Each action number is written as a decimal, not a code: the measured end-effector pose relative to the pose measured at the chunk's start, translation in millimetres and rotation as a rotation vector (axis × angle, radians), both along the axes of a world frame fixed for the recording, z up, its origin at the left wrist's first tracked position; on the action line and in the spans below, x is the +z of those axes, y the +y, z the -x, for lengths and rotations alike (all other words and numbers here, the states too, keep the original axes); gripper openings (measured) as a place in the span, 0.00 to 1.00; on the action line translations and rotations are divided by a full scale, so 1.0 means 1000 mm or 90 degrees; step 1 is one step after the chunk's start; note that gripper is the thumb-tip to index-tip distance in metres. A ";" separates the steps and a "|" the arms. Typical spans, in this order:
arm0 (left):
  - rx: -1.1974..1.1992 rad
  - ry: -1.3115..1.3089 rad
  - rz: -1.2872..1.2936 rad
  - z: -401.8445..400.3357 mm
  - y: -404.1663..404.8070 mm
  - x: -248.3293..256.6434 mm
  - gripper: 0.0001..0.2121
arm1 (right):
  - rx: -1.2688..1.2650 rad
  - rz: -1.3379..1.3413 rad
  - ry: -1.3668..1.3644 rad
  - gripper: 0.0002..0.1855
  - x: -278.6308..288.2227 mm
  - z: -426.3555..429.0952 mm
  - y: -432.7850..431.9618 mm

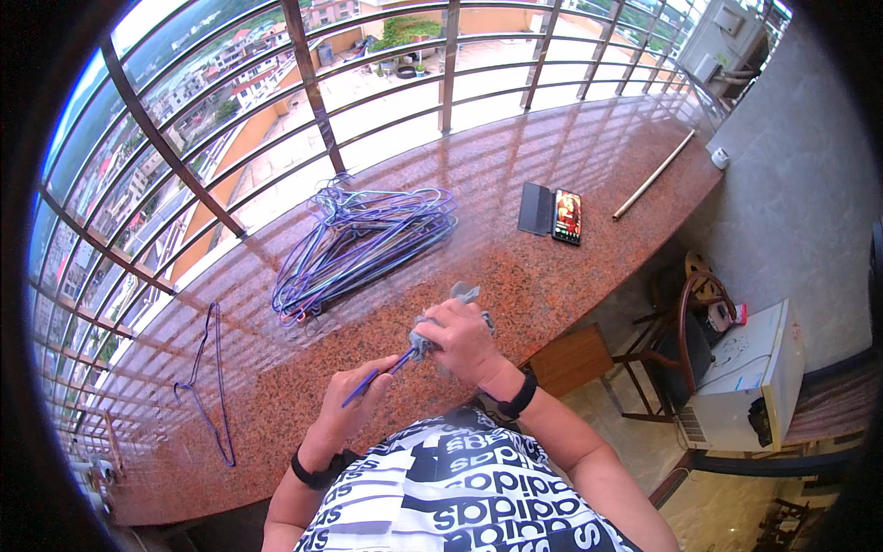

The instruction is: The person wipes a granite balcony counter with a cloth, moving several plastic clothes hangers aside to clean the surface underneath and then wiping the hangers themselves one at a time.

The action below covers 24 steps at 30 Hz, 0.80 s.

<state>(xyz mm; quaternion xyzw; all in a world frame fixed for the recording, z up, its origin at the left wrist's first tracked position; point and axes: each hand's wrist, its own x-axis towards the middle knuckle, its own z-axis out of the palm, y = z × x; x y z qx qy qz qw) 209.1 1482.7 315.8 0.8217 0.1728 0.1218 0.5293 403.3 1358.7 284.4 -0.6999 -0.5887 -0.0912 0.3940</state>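
My left hand (355, 397) grips one end of a purple clothes hanger (360, 387) in front of my chest. Wrapped around the hanger farther along is a grey cloth (419, 345), bunched inside my right hand (459, 337). Much of the hanger is hidden by the cloth and my fingers. Beyond my hands, a pile of blue and purple wire hangers (365, 241) lies on the granite counter (524, 276). A single purple hanger (226, 421) rests apart, to the left of my left hand.
A phone in a flip case (567, 217), its screen lit, lies right of the pile. Past it are a pale stick (654, 176) and a small white roll (719, 159). Metal window bars (447, 76) line the far edge. A wooden chair (690, 345) and white chest-like appliance (748, 366) stand at right.
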 end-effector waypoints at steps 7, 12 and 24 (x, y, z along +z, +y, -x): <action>0.003 -0.031 0.003 0.016 0.002 0.032 0.12 | -0.135 -0.032 0.085 0.15 -0.015 -0.049 -0.018; 0.010 -0.111 0.033 0.011 -0.005 0.043 0.12 | 0.056 -0.184 0.895 0.11 -0.044 -0.055 -0.013; 0.188 -0.429 0.048 -0.041 0.007 0.071 0.15 | 0.394 0.088 0.940 0.10 -0.004 0.043 0.041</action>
